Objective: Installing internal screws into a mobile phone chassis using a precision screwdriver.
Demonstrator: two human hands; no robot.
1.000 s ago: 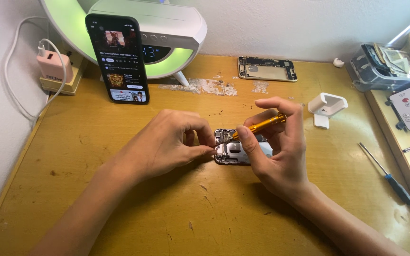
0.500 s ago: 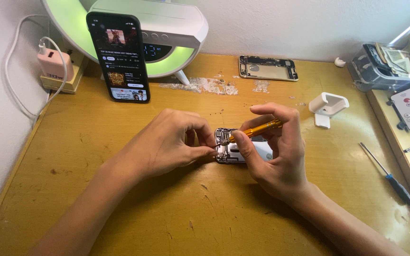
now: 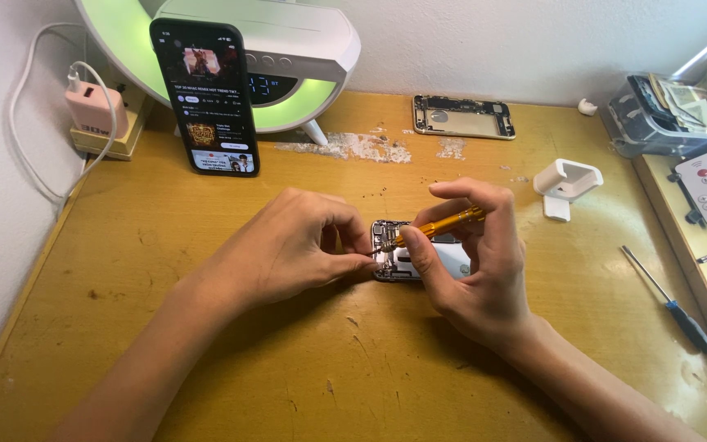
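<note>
Screwdriver point(image 3: 439, 225) pinched in right hand point(image 3: 476, 270); left hand point(image 3: 296, 245) fingers closed, steadying opened phone point(image 3: 419, 258)

Position: one camera on the person's head, above the near edge of the wooden desk point(image 3: 206, 360).
Direction: it looks down and forward, toward the white wall behind the desk.
Distance: close; both forearms enter from the bottom edge of the picture.
Coverage: nearly the whole desk, from its left edge to its right edge.
Shared view: only this one view.
</note>
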